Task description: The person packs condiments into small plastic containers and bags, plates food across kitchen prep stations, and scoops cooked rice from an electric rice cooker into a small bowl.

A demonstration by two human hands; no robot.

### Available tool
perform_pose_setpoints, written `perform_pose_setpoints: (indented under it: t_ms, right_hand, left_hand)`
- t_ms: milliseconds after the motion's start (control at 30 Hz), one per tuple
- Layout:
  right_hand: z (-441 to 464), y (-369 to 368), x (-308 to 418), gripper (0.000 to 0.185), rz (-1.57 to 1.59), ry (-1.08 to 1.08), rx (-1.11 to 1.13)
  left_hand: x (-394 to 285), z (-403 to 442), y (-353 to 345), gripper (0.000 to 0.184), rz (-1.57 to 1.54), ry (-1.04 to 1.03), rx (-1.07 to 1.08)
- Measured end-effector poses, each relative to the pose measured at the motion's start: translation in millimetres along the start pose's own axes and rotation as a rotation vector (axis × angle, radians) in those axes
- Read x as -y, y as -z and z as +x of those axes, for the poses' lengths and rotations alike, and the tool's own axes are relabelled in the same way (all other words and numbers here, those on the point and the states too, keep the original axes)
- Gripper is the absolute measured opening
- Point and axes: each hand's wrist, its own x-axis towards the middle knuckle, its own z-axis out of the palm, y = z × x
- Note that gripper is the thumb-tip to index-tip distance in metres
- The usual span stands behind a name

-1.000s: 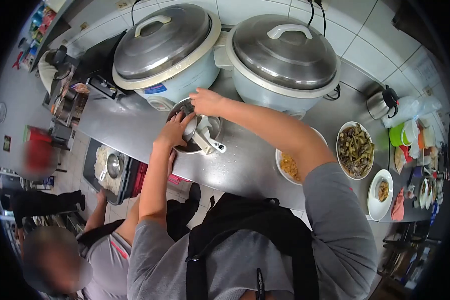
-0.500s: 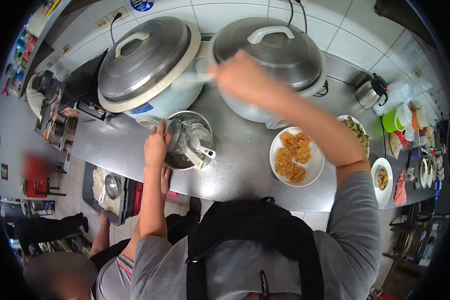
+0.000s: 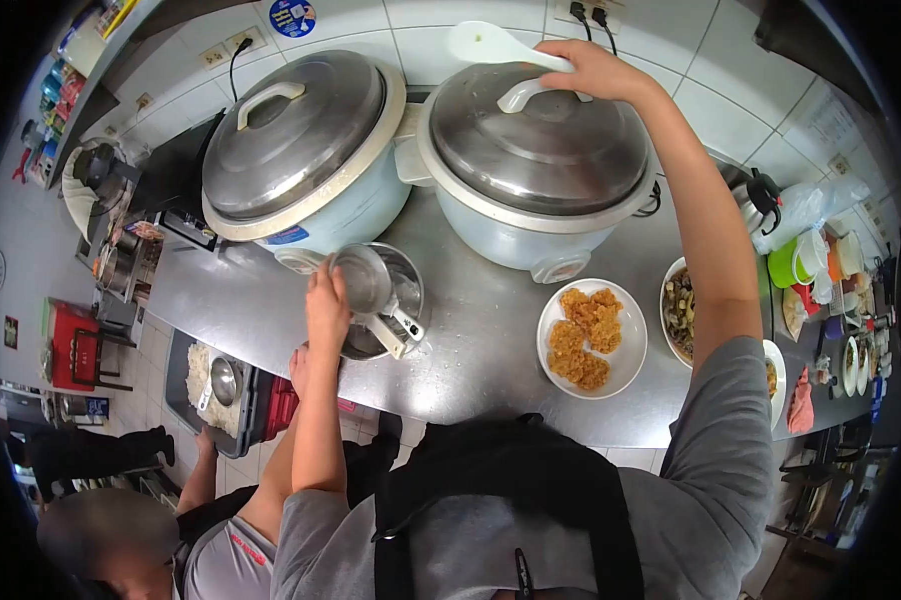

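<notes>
My right hand (image 3: 596, 72) is closed on a white rice paddle (image 3: 496, 45), its fingers over the handle (image 3: 523, 95) of the right rice cooker's metal lid (image 3: 541, 150). The paddle's blade points left above the lid. My left hand (image 3: 328, 308) has its fingers closed at the rim of a round metal scoop (image 3: 363, 280), over a steel pot (image 3: 416, 285). A cream handle (image 3: 383, 336) and a white handle (image 3: 409, 322) stick out at the pot's front side. The left rice cooker (image 3: 291, 140) has its lid on.
A white plate (image 3: 631, 370) with breaded pieces (image 3: 586, 335) stands on the steel counter (image 3: 481, 370). Other food dishes (image 3: 678, 310) are beside my right arm. A co-worker (image 3: 216, 545) is at my left, near a grey bin (image 3: 186, 400) holding rice.
My right hand has moved up and right with the paddle, from between the cookers to the right lid's handle. My left hand has shifted slightly, raising the scoop's bowl into clearer view.
</notes>
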Motion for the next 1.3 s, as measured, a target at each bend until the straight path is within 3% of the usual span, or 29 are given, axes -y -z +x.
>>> perform_pose_setpoints:
  t_ms: [33, 67, 133, 200, 267, 400, 467, 533, 667, 733, 800, 867, 900, 967, 1033, 1067, 1133, 1200, 1267, 1300]
  right_hand:
    - [1.5, -6.7, -10.6, 0.043, -0.234, 0.151, -0.216]
    - [2.5, -9.5, -8.5, 0.043, -0.224, 0.165, -0.206]
    - [4.1, -17.0, -3.2, 0.051, -0.369, -0.064, -0.056]
    - [7.7, -17.4, -5.6, 0.047, -0.382, -0.029, 0.005]
    - [10.6, -9.0, -3.8, 0.046, -0.433, -0.012, 0.062]
    - [26.8, 33.0, 9.9, 0.042, -0.248, 0.096, -0.146]
    - [47.9, 57.0, 50.8, 0.038, -0.109, 0.005, -0.080]
    - [73.8, 55.0, 93.4, 0.034, -0.109, 0.205, -0.237]
    - [162.0, -8.9, 144.5, 0.033, 0.020, 0.183, -0.195]
    - [226.6, -65.0, 146.2, 0.032, -0.157, 0.217, -0.250]
    - [256.2, -102.1, 148.9, 0.033, -0.035, 0.266, -0.260]
    - [270.4, -116.4, 153.4, 0.032, -0.014, 0.224, -0.215]
    - [273.8, -121.7, 151.0, 0.027, -0.145, 0.274, -0.270]
    - [283.0, -126.3, 151.1, 0.029, -0.097, 0.238, -0.235]
    - [278.5, -125.5, 155.5, 0.035, 0.034, 0.094, -0.073]
    - [273.6, -127.3, 153.0, 0.032, 0.067, 0.105, -0.098]
    - [265.7, -133.6, 149.2, 0.031, 0.020, 0.160, -0.369]
    - [243.7, -115.8, 145.7, 0.035, -0.177, 0.135, -0.313]
    - [157.4, -63.6, 187.0, 0.038, -0.297, 0.042, -0.089]
    - [114.2, -54.8, 196.8, 0.025, -0.232, 0.115, -0.157]
  left_hand:
    - [-0.8, -1.1, -5.7, 0.039, 0.009, -0.016, 0.031]
    - [-2.8, -3.8, -8.9, 0.041, 0.020, -0.025, 0.065]
    - [-15.1, -7.0, -9.9, 0.044, 0.075, -0.019, 0.097]
    - [-12.7, -3.8, -13.4, 0.044, 0.048, 0.142, 0.239]
    - [2.4, -4.8, -17.6, 0.045, 0.054, 0.127, 0.238]
    - [11.4, -1.2, -17.4, 0.047, -0.050, 0.131, 0.281]
    - [12.2, -6.2, -23.9, 0.048, -0.119, 0.038, 0.236]
    - [-12.2, -6.7, -14.8, 0.058, -0.374, 0.439, 0.526]
    - [-13.1, -14.9, -22.4, 0.070, -0.359, 0.239, 0.477]
    - [5.1, -13.5, -33.8, 0.076, -0.063, -0.054, 0.424]
    - [-0.3, -12.9, -27.1, 0.075, -0.079, -0.058, 0.424]
    - [-15.3, -10.1, -12.4, 0.071, -0.187, 0.174, 0.558]
    - [-25.9, -8.8, -3.4, 0.064, -0.167, 0.220, 0.567]
    - [-25.4, -5.2, -2.5, 0.060, -0.239, 0.306, 0.572]
    - [-19.0, -9.7, -5.5, 0.056, -0.311, 0.417, 0.584]
    - [-12.4, -10.7, -9.5, 0.053, -0.418, 0.447, 0.521]
    - [-3.0, -18.4, -11.3, 0.049, -0.522, 0.489, 0.457]
    - [1.5, -20.4, -9.7, 0.047, -0.881, 0.573, 0.373]
    - [5.9, -18.6, -0.6, 0.045, -0.946, 0.567, 0.453]
    - [5.5, -21.1, 1.9, 0.044, -0.989, 0.610, 0.440]
